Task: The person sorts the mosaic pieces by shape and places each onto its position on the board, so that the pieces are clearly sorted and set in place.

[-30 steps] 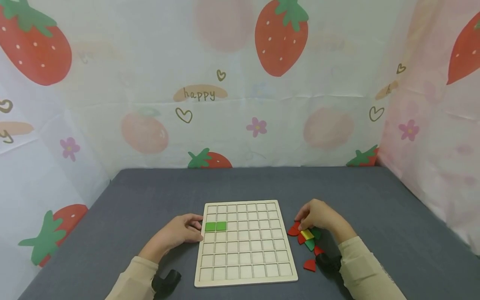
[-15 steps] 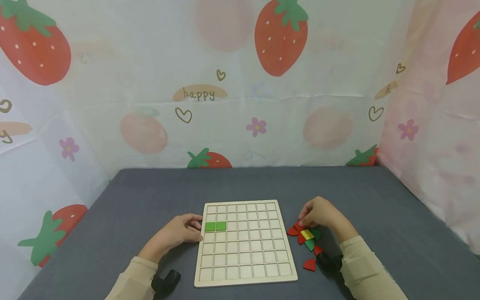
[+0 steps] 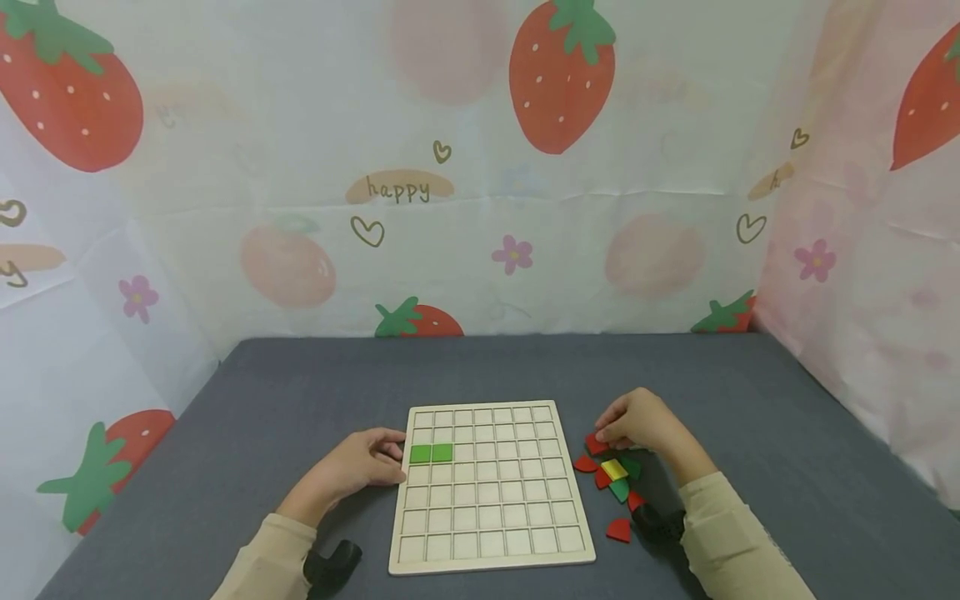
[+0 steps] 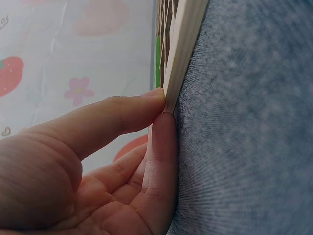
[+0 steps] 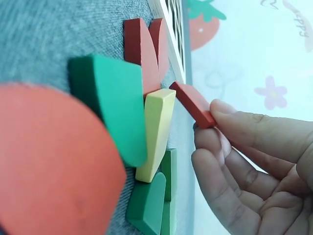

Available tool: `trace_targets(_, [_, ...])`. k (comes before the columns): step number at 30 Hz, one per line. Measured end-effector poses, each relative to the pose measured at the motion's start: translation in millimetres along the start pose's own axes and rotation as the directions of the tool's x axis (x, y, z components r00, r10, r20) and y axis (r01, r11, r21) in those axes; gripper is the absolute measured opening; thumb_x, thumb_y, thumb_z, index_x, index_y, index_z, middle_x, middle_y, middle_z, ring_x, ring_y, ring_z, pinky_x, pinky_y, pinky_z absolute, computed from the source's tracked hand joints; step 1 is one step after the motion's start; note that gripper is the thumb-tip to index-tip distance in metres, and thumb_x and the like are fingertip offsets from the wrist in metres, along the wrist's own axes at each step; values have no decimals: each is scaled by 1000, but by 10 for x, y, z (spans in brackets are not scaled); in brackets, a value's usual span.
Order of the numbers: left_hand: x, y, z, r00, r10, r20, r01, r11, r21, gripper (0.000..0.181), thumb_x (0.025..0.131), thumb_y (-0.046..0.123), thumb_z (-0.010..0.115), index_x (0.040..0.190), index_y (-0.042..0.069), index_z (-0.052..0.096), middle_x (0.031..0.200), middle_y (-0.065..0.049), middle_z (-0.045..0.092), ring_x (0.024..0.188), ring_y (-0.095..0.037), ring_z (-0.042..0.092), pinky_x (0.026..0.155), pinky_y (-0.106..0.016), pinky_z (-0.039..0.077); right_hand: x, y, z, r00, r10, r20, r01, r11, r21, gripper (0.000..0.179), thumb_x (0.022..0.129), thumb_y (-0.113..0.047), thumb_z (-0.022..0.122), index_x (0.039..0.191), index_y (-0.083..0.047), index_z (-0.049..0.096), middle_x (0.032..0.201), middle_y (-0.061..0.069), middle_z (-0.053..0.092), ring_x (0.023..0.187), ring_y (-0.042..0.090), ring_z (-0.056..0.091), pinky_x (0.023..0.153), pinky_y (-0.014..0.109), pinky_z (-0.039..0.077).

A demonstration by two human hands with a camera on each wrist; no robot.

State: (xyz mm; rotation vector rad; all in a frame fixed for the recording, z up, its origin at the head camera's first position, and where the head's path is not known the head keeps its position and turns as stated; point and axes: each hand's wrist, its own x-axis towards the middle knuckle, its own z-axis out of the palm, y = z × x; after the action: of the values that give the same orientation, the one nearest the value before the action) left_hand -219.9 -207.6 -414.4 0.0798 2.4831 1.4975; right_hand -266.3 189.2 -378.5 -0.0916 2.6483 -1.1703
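I have the right hand (image 3: 641,421) pinching a flat red block (image 5: 193,105) near the right edge of the pale wooden grid board (image 3: 491,492); the left hand (image 3: 363,460) (fingers relaxed) touches the left edge.

We've free bench (image 3: 480,367) beyond the board (image 3: 487,492), w/ headroom over it for the R grip (image 3: 637,419) & held red piece (image 5: 193,104). Just off the board's R side, a loose red piece (image 3: 586,464), yellow piece (image 3: 614,469) & green piece (image 3: 619,489) block our low pass; the L grip (image 3: 360,461) obstructs the L edge.
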Motion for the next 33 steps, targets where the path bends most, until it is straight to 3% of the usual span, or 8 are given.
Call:
trace_targets(22, [-5, 27, 8, 1000, -23, 5, 23, 1000, -18, 63, 81, -1, 75, 138, -8, 50, 104, -12, 59, 87, -15, 61, 76, -31, 52, -17, -34, 32, 999, 12, -36, -10, 997, 75, 13, 84, -6, 77, 94, 3, 77, 84, 9, 75, 70, 17, 70, 70, 35, 60])
trace_targets(33, [0, 22, 9, 1000, -12, -8, 12, 1000, 12, 63, 80, -1, 76, 138, -8, 50, 103, -12, 59, 86, -14, 62, 76, -31, 51, -26, -81, 99, 999, -33, -20, 35, 992, 121, 14, 83, -7, 78, 94, 3, 77, 84, 8, 75, 72, 19, 71, 71, 36, 60])
